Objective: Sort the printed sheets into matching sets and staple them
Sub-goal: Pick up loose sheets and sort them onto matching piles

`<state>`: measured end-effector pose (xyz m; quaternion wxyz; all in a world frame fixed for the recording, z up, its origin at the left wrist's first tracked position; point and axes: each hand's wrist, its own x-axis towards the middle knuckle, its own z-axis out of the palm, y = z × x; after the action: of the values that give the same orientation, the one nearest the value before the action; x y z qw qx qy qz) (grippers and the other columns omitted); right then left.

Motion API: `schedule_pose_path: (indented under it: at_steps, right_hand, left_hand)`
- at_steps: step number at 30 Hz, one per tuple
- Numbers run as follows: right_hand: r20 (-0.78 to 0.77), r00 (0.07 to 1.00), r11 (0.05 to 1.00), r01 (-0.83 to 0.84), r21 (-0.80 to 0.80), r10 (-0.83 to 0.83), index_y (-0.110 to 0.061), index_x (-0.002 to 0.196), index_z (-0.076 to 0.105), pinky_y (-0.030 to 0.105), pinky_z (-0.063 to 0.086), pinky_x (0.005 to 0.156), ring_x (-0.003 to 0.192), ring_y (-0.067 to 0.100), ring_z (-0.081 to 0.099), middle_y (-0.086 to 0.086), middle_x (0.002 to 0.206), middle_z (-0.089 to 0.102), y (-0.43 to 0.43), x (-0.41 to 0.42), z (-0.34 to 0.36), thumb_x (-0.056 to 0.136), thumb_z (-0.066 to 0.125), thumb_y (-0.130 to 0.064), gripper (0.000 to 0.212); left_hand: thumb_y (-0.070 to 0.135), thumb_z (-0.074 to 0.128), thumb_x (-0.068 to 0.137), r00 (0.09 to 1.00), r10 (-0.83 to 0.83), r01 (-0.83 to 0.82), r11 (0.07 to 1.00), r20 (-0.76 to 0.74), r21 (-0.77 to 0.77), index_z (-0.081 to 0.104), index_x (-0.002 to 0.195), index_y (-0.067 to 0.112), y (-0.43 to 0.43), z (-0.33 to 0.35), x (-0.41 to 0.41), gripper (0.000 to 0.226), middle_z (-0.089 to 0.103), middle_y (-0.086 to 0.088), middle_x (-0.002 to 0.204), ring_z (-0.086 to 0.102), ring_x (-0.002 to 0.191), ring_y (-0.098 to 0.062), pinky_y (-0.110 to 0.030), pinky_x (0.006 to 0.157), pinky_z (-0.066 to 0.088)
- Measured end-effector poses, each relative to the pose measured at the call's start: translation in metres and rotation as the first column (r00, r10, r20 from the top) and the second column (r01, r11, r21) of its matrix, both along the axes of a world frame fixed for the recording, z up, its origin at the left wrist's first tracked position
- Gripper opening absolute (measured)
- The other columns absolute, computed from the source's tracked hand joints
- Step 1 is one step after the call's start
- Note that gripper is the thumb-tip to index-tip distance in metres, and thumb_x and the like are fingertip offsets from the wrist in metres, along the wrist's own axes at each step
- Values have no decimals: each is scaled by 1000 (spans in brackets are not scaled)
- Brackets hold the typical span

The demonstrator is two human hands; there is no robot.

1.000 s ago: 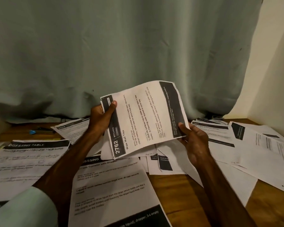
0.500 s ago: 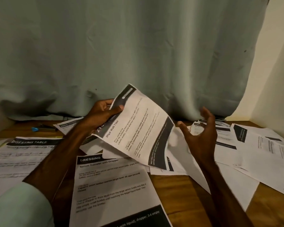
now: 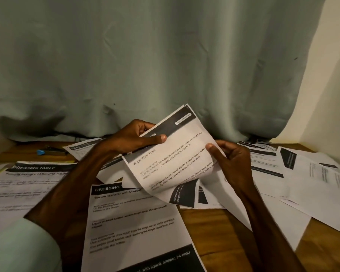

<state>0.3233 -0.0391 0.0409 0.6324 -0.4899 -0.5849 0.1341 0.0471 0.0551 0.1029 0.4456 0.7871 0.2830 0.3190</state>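
Sheet (image 3: 171, 165) headed Wipe Wall Tiles hangs curled above the tabletop (image 3: 210, 232), left hand (image 3: 133, 139) pinching its top edge, fingers (image 3: 214, 154) of the right hand (image 3: 234, 165) apparently curled round its side

Seemingly a room in a home, serving as a paperwork spot: a wooden table (image 3: 214, 222) stands in the corner by a cream wall (image 3: 332, 75), a pale green curtain (image 3: 145, 55) hangs along its far edge (creased, meeting the tabletop), and printed sheets (image 3: 133, 222) are strewn across it
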Motion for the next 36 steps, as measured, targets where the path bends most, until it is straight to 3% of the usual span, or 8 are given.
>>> schedule_pose_path:
  at_steps: [3,8,15,20,24,29,33,36]
  right_hand:
    - [-32,995,995,91,29,-91,-20,102,72,17,59,66,83,2,74,-13,98,75,1,5,-1,92,72,-18,10]
    - [-183,972,985,162,60,-149,-28,97,70,12,54,60,77,-8,71,-31,81,71,-3,11,2,93,71,-17,12]
    - [-266,944,974,217,64,-193,-27,97,73,13,54,58,78,-2,72,-29,84,73,-3,12,2,92,72,-24,6]
    - [-295,928,959,265,96,-227,-25,99,72,11,53,57,77,-5,71,-25,91,71,-4,11,3,91,73,-24,8]
    - [-337,909,949,297,106,-247,-26,99,71,12,54,58,78,-3,71,-19,94,73,-4,13,4,91,73,-28,9]
    - [-376,910,974,214,67,-174,-33,95,68,10,54,65,81,-8,69,-32,83,72,-7,16,8,96,66,-25,9]
    - [-374,926,999,27,-42,-41,-31,107,73,18,56,72,94,3,73,-15,103,77,-11,25,11,97,66,-21,16]
    - [-336,941,990,-77,-120,32,-30,109,72,18,57,67,92,6,74,-13,103,78,-14,28,10,97,66,-18,18]
  left_hand:
    - [16,75,87,999,42,-42,999,-12,24,71,103,11,3,2,-5,17,79,-3,91,77,80,-20,-27,66,62]
    - [21,81,73,975,125,-124,992,182,-21,70,117,12,8,-1,-8,46,78,-4,105,76,97,-24,-36,78,64]
    - [14,79,79,953,127,-116,992,274,-58,70,119,12,8,-1,-2,41,78,-5,108,75,99,-24,-37,80,63]
    - [13,78,75,960,82,-65,995,267,-71,71,115,13,4,-2,3,40,78,-4,107,76,98,-24,-32,75,63]
    - [7,77,83,986,11,2,997,166,-79,70,119,9,1,-6,8,37,77,-6,109,75,99,-26,-36,81,63]
    - [14,75,87,976,90,-80,995,197,-56,71,119,9,-5,-8,18,32,78,-4,106,76,97,-24,-35,75,64]
    - [12,73,90,915,236,-221,972,326,-83,72,117,8,0,-4,13,27,79,-1,100,77,88,-21,-25,65,61]
    - [11,70,93,884,286,-253,958,370,-138,71,116,9,3,-3,7,23,79,0,100,77,85,-19,-23,62,60]
